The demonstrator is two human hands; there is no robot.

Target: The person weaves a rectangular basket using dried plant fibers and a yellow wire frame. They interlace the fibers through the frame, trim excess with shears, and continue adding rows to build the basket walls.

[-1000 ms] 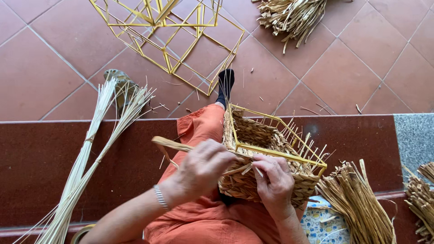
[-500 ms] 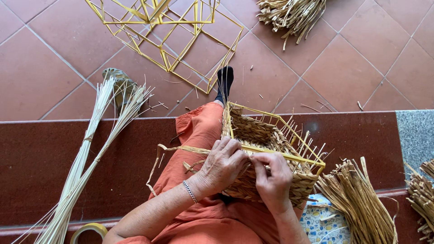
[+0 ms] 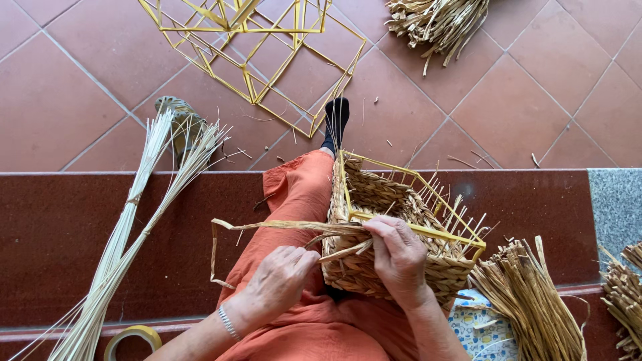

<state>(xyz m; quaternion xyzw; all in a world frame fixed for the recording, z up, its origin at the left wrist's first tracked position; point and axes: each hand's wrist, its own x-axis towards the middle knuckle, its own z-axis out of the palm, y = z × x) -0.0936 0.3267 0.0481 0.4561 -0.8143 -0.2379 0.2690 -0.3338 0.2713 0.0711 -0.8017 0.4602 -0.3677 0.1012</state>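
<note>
Seen from above, seated on a dark red step [image 3: 67, 234] in orange trousers [image 3: 294, 200], one foot in a black sock [image 3: 336, 120] out on the terracotta floor tiles [image 3: 535, 100].

Half-woven basket [image 3: 381, 227] resting on the lap, tilted, mouth facing away – straw weave around a yellow wire frame, bare upright stakes sticking out at its far right side.

Right hand [image 3: 401, 257] laid over the near rim of the basket, fingers curled down and pressing on the weave and the yellow rim bar; grasping the rim rather than lying loose.

Left hand [image 3: 281, 281] just beside the basket's near left corner, fingers pinched together on the straw strand [image 3: 267, 226] where it meets the weave. Strand running left from the basket across the thigh, then bending down in a loose loop over the step. Thin silver bracelet [image 3: 229, 323] at the left wrist.

Elsewhere:
- Long bundle of pale reeds [image 3: 127, 247] lying slantwise across the step at left, tips fanning onto the tiles.
- Roll of yellow tape [image 3: 132, 337] near the bottom edge, by the reeds' lower end.
- Empty yellow wire frames [image 3: 254, 47] on the tiles ahead, well apart from the basket.
- Heap of straw [image 3: 435, 23] at top right – another straw bundle [image 3: 528, 301] just right of the basket, on the step.
</note>
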